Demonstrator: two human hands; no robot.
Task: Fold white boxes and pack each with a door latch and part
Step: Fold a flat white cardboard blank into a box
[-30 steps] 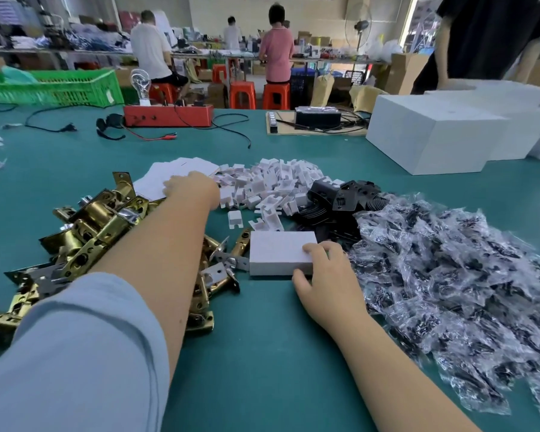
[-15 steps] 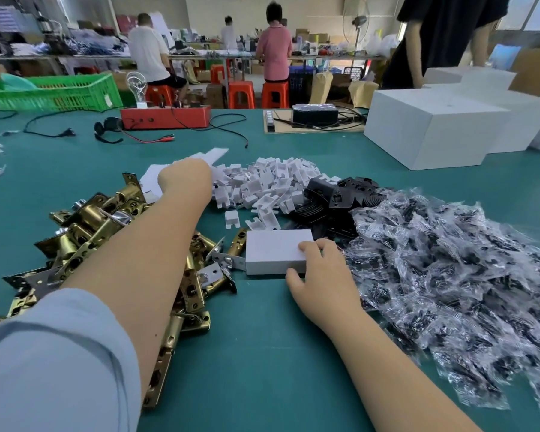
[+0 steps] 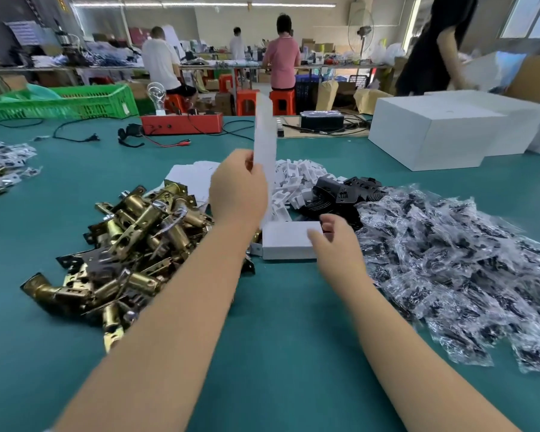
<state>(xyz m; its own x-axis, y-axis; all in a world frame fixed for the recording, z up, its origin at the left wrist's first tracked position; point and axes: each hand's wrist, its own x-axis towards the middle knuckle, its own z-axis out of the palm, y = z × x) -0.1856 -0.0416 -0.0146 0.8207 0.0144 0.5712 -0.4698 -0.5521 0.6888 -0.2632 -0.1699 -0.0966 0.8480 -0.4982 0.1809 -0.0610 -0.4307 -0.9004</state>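
While the left hand (image 3: 239, 190) pinches a flat white cardboard blank (image 3: 265, 135) upright, the right hand (image 3: 337, 244), fingers loosely spread, hovers beside the closed white box (image 3: 286, 241).

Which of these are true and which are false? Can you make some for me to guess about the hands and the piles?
1. The left hand holds a flat white card. True.
2. The right hand holds a latch. False: it holds none; it hovers at the small white box.
3. The latches lie left of that box. True.
4. The table is red. False: it is teal.
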